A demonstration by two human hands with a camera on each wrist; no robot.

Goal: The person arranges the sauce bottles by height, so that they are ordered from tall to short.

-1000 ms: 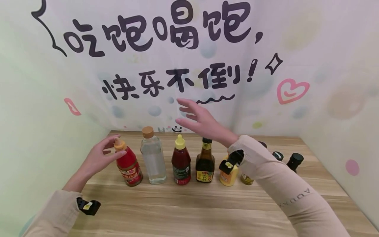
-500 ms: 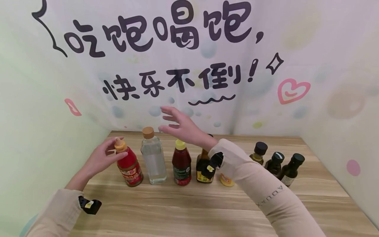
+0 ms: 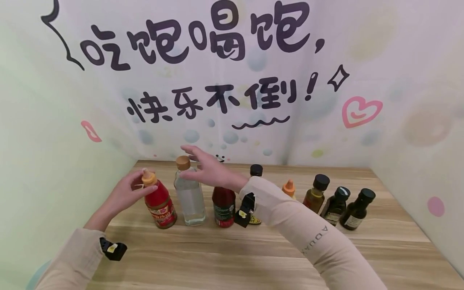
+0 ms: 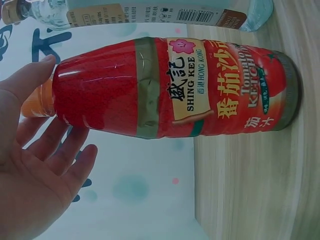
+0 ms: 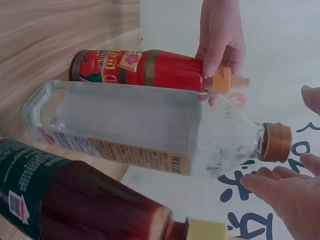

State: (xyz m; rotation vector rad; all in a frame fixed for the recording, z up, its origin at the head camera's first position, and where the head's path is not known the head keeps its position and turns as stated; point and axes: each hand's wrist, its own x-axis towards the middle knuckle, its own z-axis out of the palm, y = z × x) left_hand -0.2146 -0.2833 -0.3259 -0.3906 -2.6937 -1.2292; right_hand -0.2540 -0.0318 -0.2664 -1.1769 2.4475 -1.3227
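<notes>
My left hand (image 3: 131,189) is at the neck of a red ketchup bottle (image 3: 160,205) with an orange cap. In the left wrist view, the thumb lies on one side of the neck and the fingers (image 4: 70,145) bend behind it; the bottle (image 4: 175,90) stands on the table. My right hand (image 3: 212,167) reaches across to a clear glass bottle (image 3: 190,197) with a brown cap. Its thumb and fingers are spread around the neck. In the right wrist view, a gap shows between these fingers (image 5: 265,187) and the clear bottle (image 5: 135,125).
A dark red sauce bottle (image 3: 224,207) stands right of the clear one. Behind my right forearm, a black-capped bottle (image 3: 256,170) and an orange-tipped bottle (image 3: 288,188) are partly hidden. Further right are several dark bottles (image 3: 357,209). A printed cloth (image 3: 217,133) hangs behind the table (image 3: 203,257).
My right hand has moved left and down, from above the middle bottles to the clear bottle's neck. The left hand has stayed at the ketchup bottle.
</notes>
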